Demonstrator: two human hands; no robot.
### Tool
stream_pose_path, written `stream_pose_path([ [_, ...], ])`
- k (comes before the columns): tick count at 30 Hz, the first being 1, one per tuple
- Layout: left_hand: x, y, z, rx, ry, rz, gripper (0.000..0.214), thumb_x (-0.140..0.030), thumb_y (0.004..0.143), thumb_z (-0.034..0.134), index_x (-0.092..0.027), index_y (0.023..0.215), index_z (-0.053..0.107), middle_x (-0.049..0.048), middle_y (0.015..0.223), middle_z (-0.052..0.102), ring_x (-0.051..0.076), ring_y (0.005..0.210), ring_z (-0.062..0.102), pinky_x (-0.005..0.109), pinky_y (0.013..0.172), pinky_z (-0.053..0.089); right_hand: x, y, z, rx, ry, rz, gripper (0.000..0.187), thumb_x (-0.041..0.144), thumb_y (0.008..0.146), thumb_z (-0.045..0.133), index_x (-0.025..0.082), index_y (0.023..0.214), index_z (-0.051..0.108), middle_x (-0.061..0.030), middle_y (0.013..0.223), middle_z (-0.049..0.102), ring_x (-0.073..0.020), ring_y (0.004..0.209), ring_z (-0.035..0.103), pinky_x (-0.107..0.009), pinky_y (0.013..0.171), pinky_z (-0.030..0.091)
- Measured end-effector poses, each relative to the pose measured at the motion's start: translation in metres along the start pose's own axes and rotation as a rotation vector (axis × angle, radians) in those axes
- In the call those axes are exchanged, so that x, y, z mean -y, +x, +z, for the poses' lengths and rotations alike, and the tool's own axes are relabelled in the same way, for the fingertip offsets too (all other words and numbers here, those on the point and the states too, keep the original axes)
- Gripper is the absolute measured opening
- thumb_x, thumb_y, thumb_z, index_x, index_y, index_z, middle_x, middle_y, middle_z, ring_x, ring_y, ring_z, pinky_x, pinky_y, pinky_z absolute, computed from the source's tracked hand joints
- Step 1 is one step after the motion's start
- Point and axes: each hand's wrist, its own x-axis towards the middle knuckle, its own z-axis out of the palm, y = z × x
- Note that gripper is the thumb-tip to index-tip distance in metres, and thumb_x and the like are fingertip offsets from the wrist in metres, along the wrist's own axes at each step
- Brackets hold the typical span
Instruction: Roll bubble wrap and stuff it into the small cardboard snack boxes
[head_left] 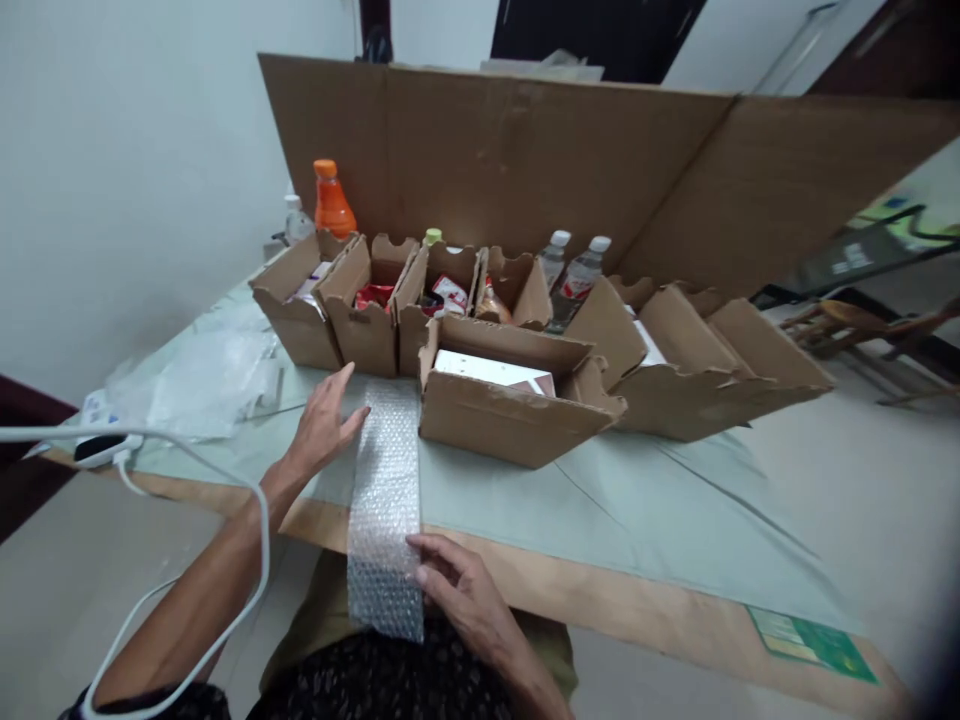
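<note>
A long strip of bubble wrap (386, 470) lies on the table in front of me, its near end hanging over the front edge towards my lap. My left hand (326, 420) is beside the strip's far left edge, fingers stretched and thumb apart, the thumb tip reaching the wrap. Lower down, my right hand (461, 585) touches the right edge of the strip with index finger and thumb, which are apart; its other fingers are curled and partly hidden. Just right of the strip stands a cardboard box (510, 415) with a white box (491, 370) inside it.
Behind stands a row of open cardboard bins (367, 340), with more bins (675, 390) at right. An orange bottle (334, 205) and clear bottles (581, 275) stand behind them. Clear plastic sheets (214, 380) lie at left. A white cable (262, 540) loops across my left arm.
</note>
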Motion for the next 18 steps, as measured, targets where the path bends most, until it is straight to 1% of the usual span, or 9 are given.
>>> stream_pose_path([
  [2,0.008,-0.043,-0.009,0.044,-0.013,0.036,0.048,-0.031,0.089,0.051,-0.021,0.136,0.054,0.0118,0.137,0.063,0.028,0.131,0.055,0.048,0.112,0.042,0.004,-0.003,0.000,0.037,-0.036,0.020,0.028,0.038,0.086,0.068,0.024,0.109,0.075,-0.0035,0.090,0.066,-0.0163,0.074,0.055,-0.031,0.069,0.047],
  [4,0.014,-0.094,-0.023,0.115,-0.029,0.135,0.040,-0.021,0.092,0.045,-0.024,0.128,0.062,0.0104,0.134,0.065,0.027,0.132,0.054,0.049,0.112,0.043,0.008,-0.001,0.002,0.062,0.032,0.079,0.029,0.038,0.085,0.071,0.023,0.109,0.074,-0.0013,0.081,0.066,-0.0150,0.069,0.056,-0.030,0.067,0.048],
  [7,0.012,-0.161,-0.036,0.169,0.025,0.197,0.059,-0.009,0.091,0.044,-0.030,0.146,0.046,0.0106,0.155,0.046,0.029,0.149,0.034,0.051,0.116,0.039,0.017,0.006,0.007,0.022,0.299,0.160,0.035,0.041,0.082,0.074,0.020,0.111,0.071,0.0016,0.075,0.064,-0.0108,0.060,0.055,-0.027,0.062,0.048],
  [9,0.002,-0.188,-0.037,0.184,0.024,0.197,0.071,-0.011,0.090,0.050,-0.032,0.155,0.032,0.0121,0.163,0.033,0.032,0.153,0.026,0.054,0.117,0.037,0.024,0.011,0.011,-0.013,0.482,0.180,0.039,0.041,0.081,0.077,0.018,0.111,0.070,0.0008,0.078,0.065,-0.0093,0.058,0.055,-0.025,0.059,0.050],
  [11,-0.013,-0.196,-0.032,0.140,-0.060,0.173,0.073,-0.016,0.089,0.057,-0.030,0.155,0.031,0.0134,0.162,0.035,0.033,0.152,0.029,0.054,0.116,0.038,0.030,0.015,0.015,-0.006,0.606,0.190,0.042,0.039,0.079,0.079,0.017,0.113,0.069,-0.0008,0.081,0.066,-0.0094,0.059,0.056,-0.024,0.057,0.051],
  [13,-0.028,-0.189,-0.026,0.055,-0.193,0.091,0.054,-0.019,0.090,0.057,-0.028,0.142,0.050,0.0123,0.147,0.055,0.031,0.142,0.046,0.049,0.112,0.044,0.034,0.015,0.018,0.016,0.662,0.196,0.046,0.038,0.077,0.081,0.016,0.115,0.068,-0.0027,0.084,0.067,-0.0115,0.062,0.059,-0.024,0.053,0.051],
  [14,-0.034,-0.181,-0.022,0.014,-0.250,0.010,0.040,-0.021,0.091,0.056,-0.027,0.130,0.060,0.0107,0.133,0.066,0.029,0.131,0.057,0.045,0.107,0.048,0.035,0.014,0.018,0.017,0.668,0.198,0.048,0.038,0.077,0.081,0.016,0.117,0.067,-0.0040,0.088,0.068,-0.0130,0.065,0.061,-0.023,0.051,0.051],
  [16,-0.041,-0.162,-0.015,-0.018,-0.335,-0.202,0.021,-0.026,0.092,0.055,-0.024,0.107,0.069,0.0070,0.106,0.075,0.024,0.103,0.070,0.036,0.091,0.055,0.035,0.012,0.016,-0.018,0.617,0.187,0.054,0.040,0.079,0.079,0.018,0.125,0.062,-0.0058,0.093,0.069,-0.0149,0.068,0.064,-0.023,0.049,0.049],
  [18,-0.040,-0.143,-0.007,0.003,-0.383,-0.359,0.021,-0.033,0.090,0.057,-0.021,0.102,0.069,0.0047,0.093,0.075,0.021,0.085,0.070,0.031,0.078,0.055,0.034,0.010,0.011,-0.106,0.467,0.135,0.054,0.041,0.082,0.076,0.020,0.129,0.058,-0.0051,0.092,0.070,-0.0139,0.065,0.063,-0.022,0.049,0.047],
])
